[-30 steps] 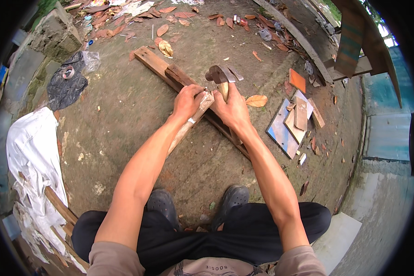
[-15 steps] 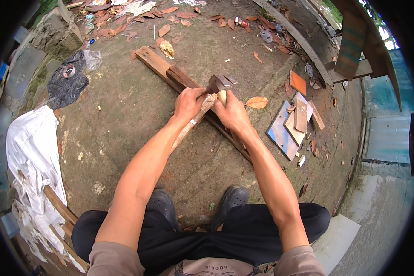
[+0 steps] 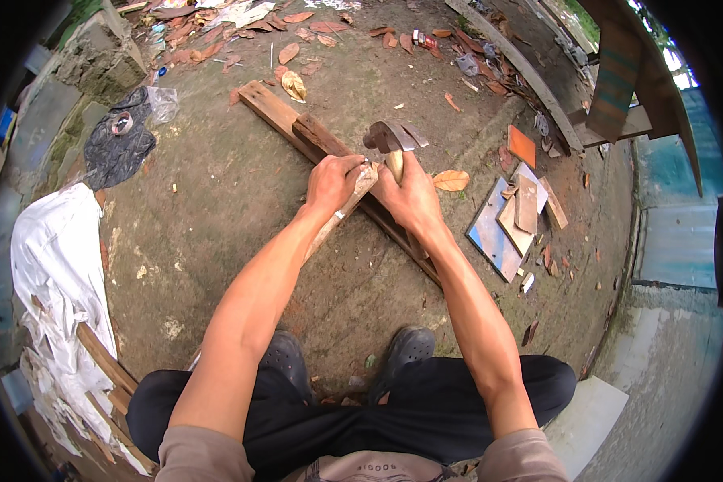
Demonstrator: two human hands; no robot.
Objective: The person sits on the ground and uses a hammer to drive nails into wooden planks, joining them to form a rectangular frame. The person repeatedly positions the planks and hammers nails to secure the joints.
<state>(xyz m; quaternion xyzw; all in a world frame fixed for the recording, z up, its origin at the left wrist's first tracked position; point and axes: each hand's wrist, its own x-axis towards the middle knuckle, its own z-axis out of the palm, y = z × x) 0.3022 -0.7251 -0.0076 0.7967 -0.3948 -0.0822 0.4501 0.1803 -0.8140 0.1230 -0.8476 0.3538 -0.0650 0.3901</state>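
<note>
Two bare hands meet over a long dark wooden plank (image 3: 323,141) that lies slantwise on the dirt ground (image 3: 217,209) in the head view, running from the upper left down toward the right, where it passes under the right forearm. The right hand (image 3: 410,197) is clamped around the pale wooden handle of a claw hammer (image 3: 390,143), whose dark metal head stands just above the knuckles and over the plank. The left hand (image 3: 333,181) is closed around the upper end of a thin light-coloured wooden stick (image 3: 347,210), which slants down to the left beneath the left wrist and crosses the plank; its top end sits just beside the hammer handle, so the two hands are almost touching. A dry orange leaf (image 3: 451,180) lies on the ground just to the right of the right hand. Farther right, a flat grey board (image 3: 490,241) carries a few small wood offcuts (image 3: 526,205). Well apart to the upper left, a crumpled black plastic bag (image 3: 119,153) has a roll of tape (image 3: 122,123) resting on it, and a white sheet (image 3: 56,265) spreads along the left edge. At the bottom, the person squats in dark trousers, with two dark shoes (image 3: 406,349) planted on the ground between the forearms.
</note>
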